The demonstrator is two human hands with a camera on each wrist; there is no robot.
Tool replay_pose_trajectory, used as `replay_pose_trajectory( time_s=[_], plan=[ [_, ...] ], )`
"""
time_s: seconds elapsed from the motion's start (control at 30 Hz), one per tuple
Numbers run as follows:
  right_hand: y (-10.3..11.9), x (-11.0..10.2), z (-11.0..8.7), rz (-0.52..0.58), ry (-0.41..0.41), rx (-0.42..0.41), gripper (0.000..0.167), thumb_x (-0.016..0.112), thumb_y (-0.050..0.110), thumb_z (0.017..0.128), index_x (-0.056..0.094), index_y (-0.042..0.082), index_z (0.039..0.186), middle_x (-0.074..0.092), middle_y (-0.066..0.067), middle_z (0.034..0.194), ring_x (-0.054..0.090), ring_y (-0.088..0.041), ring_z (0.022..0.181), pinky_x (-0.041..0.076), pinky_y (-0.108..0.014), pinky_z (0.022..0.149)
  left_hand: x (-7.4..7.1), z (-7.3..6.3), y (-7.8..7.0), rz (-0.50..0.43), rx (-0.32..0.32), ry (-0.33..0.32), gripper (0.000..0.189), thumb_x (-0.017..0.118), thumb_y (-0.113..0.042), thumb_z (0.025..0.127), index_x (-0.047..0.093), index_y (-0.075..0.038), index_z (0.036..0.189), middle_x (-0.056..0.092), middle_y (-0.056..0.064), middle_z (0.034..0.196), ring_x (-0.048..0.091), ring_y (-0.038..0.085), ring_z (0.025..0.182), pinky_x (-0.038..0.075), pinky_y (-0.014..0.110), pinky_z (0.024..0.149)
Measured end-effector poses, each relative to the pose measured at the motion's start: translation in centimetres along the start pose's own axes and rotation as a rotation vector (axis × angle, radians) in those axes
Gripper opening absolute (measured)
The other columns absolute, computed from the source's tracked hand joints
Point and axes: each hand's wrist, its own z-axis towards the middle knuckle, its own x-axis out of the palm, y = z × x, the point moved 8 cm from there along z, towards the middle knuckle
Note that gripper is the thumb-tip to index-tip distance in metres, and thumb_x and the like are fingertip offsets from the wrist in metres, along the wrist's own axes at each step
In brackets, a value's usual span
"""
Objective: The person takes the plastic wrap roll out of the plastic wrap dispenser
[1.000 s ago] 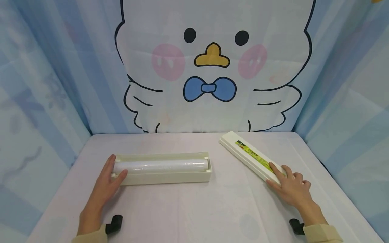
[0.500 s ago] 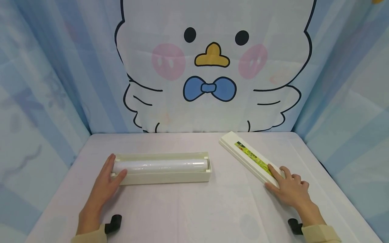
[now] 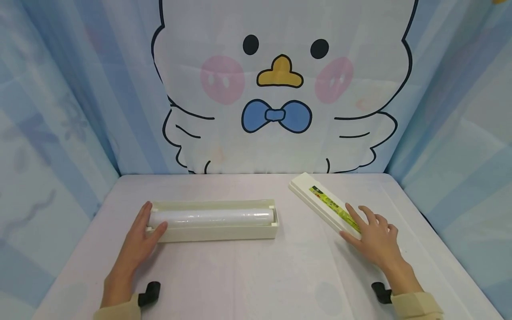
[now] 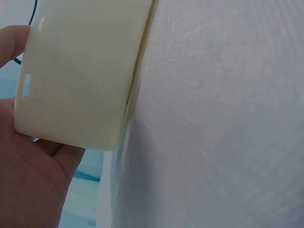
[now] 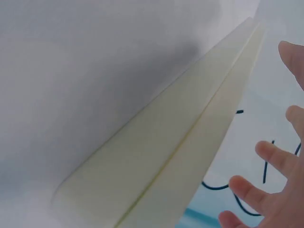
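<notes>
Left hand [image 3: 138, 244]: your grip is closed on the left end of the box [image 3: 216, 234], thumb over its near wall, fingers along its end and far corner.
Right hand [image 3: 378, 242]: your fingers are spread above the near end of the lid [image 3: 320, 204]; in the right wrist view a gap shows between them and it, and your grip has hold of nothing.
Box: it lies lengthwise before you on the table [image 3: 256, 275], left of centre, open side up; the left wrist view shows a small slot [image 4: 27, 86] in its end wall.
Roll [image 3: 216, 218]: glossy and whitish, it lies along the inside of the box.
Lid: well apart from the box, to its right, it lies at a slant, its far end towards the middle of the table; a green-yellow label [image 3: 330, 204] runs along its top.
Sleeves [image 3: 118, 310]: yours are beige, with a black mount [image 3: 150, 293] beside each cuff.
Backdrop [image 3: 180, 89]: pale blue and white cloth behind the table, printed with a cartoon bird wearing a blue bow.
</notes>
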Motion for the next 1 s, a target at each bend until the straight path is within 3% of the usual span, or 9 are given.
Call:
replay_pose_trajectory(
  time_s=[0.23,0.7,1.0],
  plan=[
    [2.1,-0.8,1.0,0.044,-0.043,-0.039,0.077,0.066,0.045,0.095,0.031,0.023,0.160,0.036,-0.021,0.150,0.036,-0.057,0.126,0.026,-0.075,0.095,0.0,0.0,0.0,-0.006,-0.012,0.005,0.087,0.057,-0.038,0.103,0.006,0.003,0.160,0.004,0.028,0.165,0.004,0.046,0.150,0.009,0.064,0.117],
    [5.4,-1.4,2.5,0.066,-0.046,-0.089,0.073,0.065,0.046,0.096,0.035,0.022,0.158,0.036,-0.018,0.152,0.036,-0.053,0.130,0.026,-0.073,0.099,0.0,0.0,0.0,-0.013,-0.007,0.011,0.087,0.057,-0.039,0.103,0.006,0.003,0.160,0.003,0.027,0.165,0.003,0.046,0.150,0.008,0.064,0.117],
    [7.2,-1.8,2.9,0.090,-0.092,-0.137,0.070,0.066,0.045,0.095,0.038,0.023,0.155,0.040,-0.015,0.150,0.039,-0.051,0.130,0.027,-0.072,0.100,-0.1,-0.2,-0.2,-0.016,-0.011,0.015,0.086,0.057,-0.037,0.103,0.006,0.004,0.159,0.003,0.028,0.165,0.003,0.046,0.150,0.008,0.064,0.117]
  ],
)
